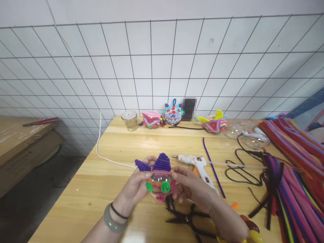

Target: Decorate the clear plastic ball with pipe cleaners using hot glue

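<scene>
Both hands hold a small round pipe-cleaner figure (161, 178) above the wooden table (111, 182). The figure has a clear striped body, two green spiral discs in front and purple pieces on top. My left hand (138, 187) grips its left side, fingers by a purple ear-like piece (142, 165). My right hand (188, 187) grips its right side, fingers pressing near the purple top. A white glue gun (196, 163) lies just behind my right hand, and black scissors (188, 220) lie on the table below it.
Three finished colourful figures (173, 114) and a glass jar (130, 119) stand along the tiled wall. Piles of pipe cleaners (293, 175) fill the right side. Clear plastic half-shells (250, 136), a loose purple pipe cleaner (214, 168) and cords lie nearby. Cardboard boxes (22, 141) sit left.
</scene>
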Tool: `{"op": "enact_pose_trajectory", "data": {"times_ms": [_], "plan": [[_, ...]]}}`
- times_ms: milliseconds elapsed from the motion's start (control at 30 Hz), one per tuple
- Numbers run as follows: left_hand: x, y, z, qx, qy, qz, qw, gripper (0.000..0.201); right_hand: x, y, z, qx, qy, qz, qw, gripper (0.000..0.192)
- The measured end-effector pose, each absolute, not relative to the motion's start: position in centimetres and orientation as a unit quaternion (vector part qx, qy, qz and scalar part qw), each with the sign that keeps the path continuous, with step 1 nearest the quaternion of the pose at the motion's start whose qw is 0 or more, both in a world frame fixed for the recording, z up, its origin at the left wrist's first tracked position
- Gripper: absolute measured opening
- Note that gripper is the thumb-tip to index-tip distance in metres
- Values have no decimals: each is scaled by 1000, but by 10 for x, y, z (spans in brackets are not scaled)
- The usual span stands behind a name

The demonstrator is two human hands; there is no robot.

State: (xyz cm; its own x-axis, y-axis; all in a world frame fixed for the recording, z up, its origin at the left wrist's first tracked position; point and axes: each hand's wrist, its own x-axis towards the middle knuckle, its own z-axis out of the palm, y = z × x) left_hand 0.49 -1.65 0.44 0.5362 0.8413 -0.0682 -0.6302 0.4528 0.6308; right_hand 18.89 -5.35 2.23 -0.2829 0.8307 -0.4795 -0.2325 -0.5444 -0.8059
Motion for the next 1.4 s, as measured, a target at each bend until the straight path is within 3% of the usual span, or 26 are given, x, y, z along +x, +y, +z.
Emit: {"op": "enact_pose_trajectory", "data": {"times_ms": [600,867,1067,1267,1400], "plan": [[8,-15,6,285,167,419,846,37,183,-57,6,-364,-234,832,347,55],[4,-15,7,295,164,408,848,58,181,-57,8,-325,-163,863,352,54],[6,-7,0,350,263,496,750,58,189,-58,5,-256,-155,878,374,55],[7,2,-6,418,414,570,574,31,193,-58,8,-250,-132,860,425,40],[9,-1,0,460,436,555,539,26,193,-57,11,-259,-116,851,442,37]]}}
